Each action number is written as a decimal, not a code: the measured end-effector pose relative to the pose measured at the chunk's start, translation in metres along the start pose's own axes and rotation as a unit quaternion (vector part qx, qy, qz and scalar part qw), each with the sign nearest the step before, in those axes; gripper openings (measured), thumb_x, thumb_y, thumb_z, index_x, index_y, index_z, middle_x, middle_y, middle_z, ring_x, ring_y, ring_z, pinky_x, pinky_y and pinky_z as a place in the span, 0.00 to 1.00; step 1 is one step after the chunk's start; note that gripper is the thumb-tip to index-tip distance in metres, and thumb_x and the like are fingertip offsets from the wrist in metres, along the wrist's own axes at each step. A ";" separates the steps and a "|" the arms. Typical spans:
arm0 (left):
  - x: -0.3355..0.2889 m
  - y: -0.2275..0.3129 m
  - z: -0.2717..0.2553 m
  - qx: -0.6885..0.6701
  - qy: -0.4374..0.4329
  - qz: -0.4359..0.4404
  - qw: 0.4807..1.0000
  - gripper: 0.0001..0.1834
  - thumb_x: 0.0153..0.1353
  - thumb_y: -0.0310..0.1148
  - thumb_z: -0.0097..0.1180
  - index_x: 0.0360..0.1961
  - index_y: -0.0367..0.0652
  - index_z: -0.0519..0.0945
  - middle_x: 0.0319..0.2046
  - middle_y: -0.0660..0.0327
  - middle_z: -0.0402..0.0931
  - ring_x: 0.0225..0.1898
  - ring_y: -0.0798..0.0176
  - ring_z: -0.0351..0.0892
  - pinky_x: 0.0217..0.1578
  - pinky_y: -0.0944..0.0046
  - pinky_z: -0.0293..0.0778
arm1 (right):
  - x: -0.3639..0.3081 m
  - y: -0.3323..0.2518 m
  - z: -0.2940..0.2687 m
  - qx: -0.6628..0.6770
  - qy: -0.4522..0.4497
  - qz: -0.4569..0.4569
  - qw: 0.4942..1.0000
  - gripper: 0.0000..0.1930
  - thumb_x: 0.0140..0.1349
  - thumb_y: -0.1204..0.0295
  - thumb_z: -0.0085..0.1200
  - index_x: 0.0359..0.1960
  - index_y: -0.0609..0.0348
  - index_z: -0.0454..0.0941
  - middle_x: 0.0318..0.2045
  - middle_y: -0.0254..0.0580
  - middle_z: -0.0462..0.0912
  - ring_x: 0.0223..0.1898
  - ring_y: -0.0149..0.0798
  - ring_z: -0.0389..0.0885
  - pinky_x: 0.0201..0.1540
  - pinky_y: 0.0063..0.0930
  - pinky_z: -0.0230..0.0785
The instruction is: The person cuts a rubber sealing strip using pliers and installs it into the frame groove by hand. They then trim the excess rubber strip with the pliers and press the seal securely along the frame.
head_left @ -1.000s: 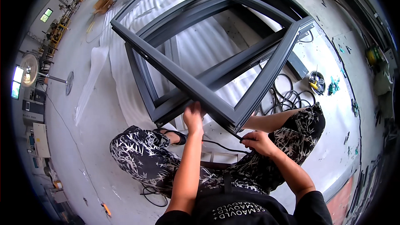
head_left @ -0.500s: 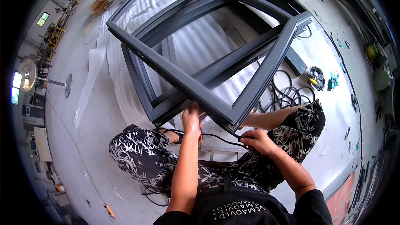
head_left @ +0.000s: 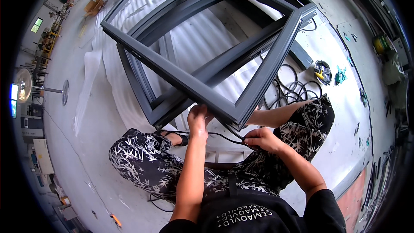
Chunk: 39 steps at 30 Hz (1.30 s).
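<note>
The left grip [head_left: 198, 120] touches the near edge of a dark grey frame [head_left: 172, 72]; the right grip [head_left: 260, 140] pinches a black cord [head_left: 222, 135] just beside its near corner. White sheeting [head_left: 91, 71] lies far left.

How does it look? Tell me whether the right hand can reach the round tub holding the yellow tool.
Probably not directly: the right hand pinches the black strip, and the bent right leg lies between that hand and the round tub.
</note>
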<state>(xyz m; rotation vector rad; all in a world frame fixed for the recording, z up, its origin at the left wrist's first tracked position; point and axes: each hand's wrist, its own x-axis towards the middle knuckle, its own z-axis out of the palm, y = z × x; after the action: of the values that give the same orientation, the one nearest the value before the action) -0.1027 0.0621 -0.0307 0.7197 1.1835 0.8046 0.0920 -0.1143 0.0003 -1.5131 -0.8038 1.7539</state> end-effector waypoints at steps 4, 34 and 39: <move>-0.014 0.003 0.011 -0.016 0.009 -0.025 1.000 0.10 0.66 0.33 0.56 0.43 0.38 0.75 0.40 0.58 0.79 0.39 0.58 0.82 0.42 0.53 0.82 | -0.002 -0.002 -0.004 0.055 -0.015 -0.002 0.998 0.10 0.64 0.70 0.58 0.38 0.67 0.82 0.23 0.30 0.78 0.24 0.23 0.72 0.28 0.18 0.65; -0.058 -0.034 0.030 0.050 -0.055 -0.025 0.997 0.12 0.66 0.29 0.56 0.47 0.35 0.73 0.40 0.59 0.78 0.36 0.63 0.81 0.40 0.59 0.83 | -0.002 0.002 -0.002 -0.246 0.158 -0.173 0.941 0.12 0.58 0.66 0.60 0.38 0.62 0.83 0.35 0.49 0.82 0.38 0.51 0.81 0.43 0.37 0.72; -0.043 -0.033 0.017 0.022 -0.034 -0.053 0.998 0.11 0.64 0.29 0.59 0.45 0.35 0.75 0.36 0.59 0.79 0.32 0.64 0.81 0.38 0.60 0.83 | 0.000 0.005 -0.002 -0.243 0.161 -0.163 0.943 0.11 0.58 0.67 0.60 0.37 0.61 0.83 0.35 0.48 0.81 0.37 0.49 0.81 0.41 0.37 0.72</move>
<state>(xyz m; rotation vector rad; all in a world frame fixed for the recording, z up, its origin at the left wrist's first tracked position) -0.0882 0.0068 -0.0321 0.7090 1.1707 0.6625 0.0930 -0.1170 -0.0045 -1.7921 -1.2892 1.0706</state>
